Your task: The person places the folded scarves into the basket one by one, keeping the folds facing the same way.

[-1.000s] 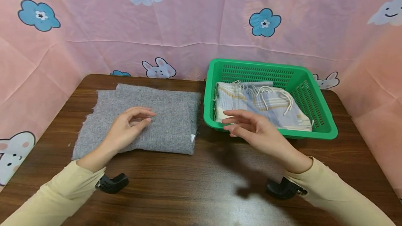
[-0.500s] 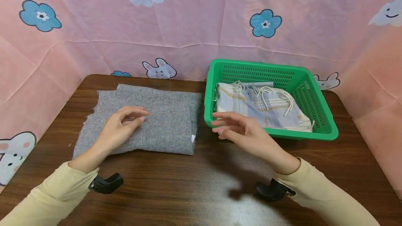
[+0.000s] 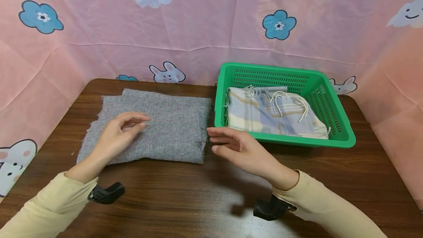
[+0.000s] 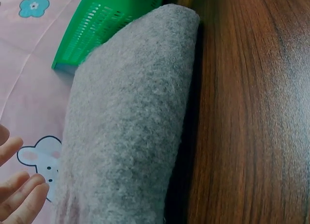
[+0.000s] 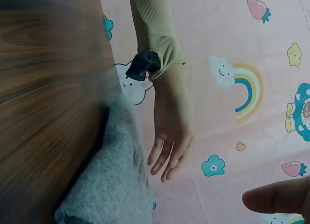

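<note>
A grey woollen cloth [image 3: 172, 131], folded flat in layers with frayed edges on its left, lies on the left half of the table. My left hand [image 3: 119, 133] hovers over its left part, fingers loosely bent and holding nothing. Just past the cloth's right edge is my right hand [image 3: 239, 151], in front of the green basket [image 3: 287, 139], its fingers relaxed with nothing between them. In the left wrist view, the folded cloth [image 4: 131, 112] fills the middle and left fingertips [image 4: 29, 200] show at the lower left. The right wrist view catches my left hand [image 5: 172, 127] above the cloth.
Inside the green basket, at the right, lies a folded plaid scarf [image 3: 244, 105] in white, blue and mustard with fringes. A pink patterned curtain [image 3: 198, 28] hangs behind and at both sides of the brown wooden table [image 3: 172, 201]. Black wrist cameras [image 3: 107, 193] sit under both wrists.
My right hand has moved left and slightly nearer, from the basket's front rim to beside the grey cloth's right edge. The left hand has drifted a little left. Cloth and basket stay put.
</note>
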The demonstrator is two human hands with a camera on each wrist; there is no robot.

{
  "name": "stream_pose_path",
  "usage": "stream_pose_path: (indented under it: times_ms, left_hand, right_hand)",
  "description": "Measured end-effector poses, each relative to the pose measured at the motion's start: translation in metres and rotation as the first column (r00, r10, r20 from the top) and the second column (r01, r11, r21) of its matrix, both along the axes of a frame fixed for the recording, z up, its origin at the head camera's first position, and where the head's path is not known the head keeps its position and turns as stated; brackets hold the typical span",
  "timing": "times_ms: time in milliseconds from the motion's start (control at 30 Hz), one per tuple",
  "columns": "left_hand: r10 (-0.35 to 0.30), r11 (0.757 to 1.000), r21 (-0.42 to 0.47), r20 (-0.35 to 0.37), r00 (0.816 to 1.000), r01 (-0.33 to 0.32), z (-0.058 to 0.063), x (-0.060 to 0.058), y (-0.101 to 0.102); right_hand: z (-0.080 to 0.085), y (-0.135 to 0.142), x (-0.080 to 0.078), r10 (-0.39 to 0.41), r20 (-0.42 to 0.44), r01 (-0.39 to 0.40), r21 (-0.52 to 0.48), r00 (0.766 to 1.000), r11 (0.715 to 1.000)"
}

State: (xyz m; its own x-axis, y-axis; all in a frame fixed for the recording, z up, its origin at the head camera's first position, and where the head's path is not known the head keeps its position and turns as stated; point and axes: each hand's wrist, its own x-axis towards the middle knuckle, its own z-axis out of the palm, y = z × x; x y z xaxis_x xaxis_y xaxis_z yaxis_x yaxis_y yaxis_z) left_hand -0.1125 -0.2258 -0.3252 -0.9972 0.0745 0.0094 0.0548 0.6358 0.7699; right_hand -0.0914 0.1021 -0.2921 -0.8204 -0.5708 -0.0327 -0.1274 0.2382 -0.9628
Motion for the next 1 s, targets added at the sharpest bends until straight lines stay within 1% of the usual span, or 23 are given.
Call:
stream_pose_path:
  times_ms: [167,300,400,500,767,1000]
  left_hand:
    - [0.017,1.000,-0.022,-0.009,1.000,-0.017,-0.001,0.000,-0.005]
    - [0.036,0.999,-0.035,-0.026,0.999,-0.037,-0.002,0.000,-0.009]
    - [0.057,0.996,-0.063,-0.040,0.998,-0.059,-0.005,0.000,-0.010]
    - [0.079,0.994,-0.076,-0.044,0.996,-0.082,-0.009,0.000,-0.012]
    - [0.125,0.986,-0.105,-0.065,0.990,-0.132,-0.012,-0.001,-0.016]
    - [0.143,0.975,-0.165,-0.036,0.989,-0.147,-0.017,-0.003,-0.022]
  right_hand:
    - [-0.002,-0.005,-0.001,0.013,0.013,-0.013,0.016,1.000,1.000]
    - [-0.006,-0.010,0.000,0.031,0.030,-0.033,0.060,0.999,0.998]
    - [-0.011,-0.014,0.001,0.042,0.050,-0.047,0.108,0.998,0.993]
    - [-0.015,-0.018,0.000,0.051,0.067,-0.060,0.137,0.996,0.989]
    - [-0.024,-0.028,-0.006,0.023,0.065,-0.033,0.169,0.998,0.985]
    - [-0.035,-0.037,-0.008,-0.003,0.098,-0.013,0.167,0.995,0.986]
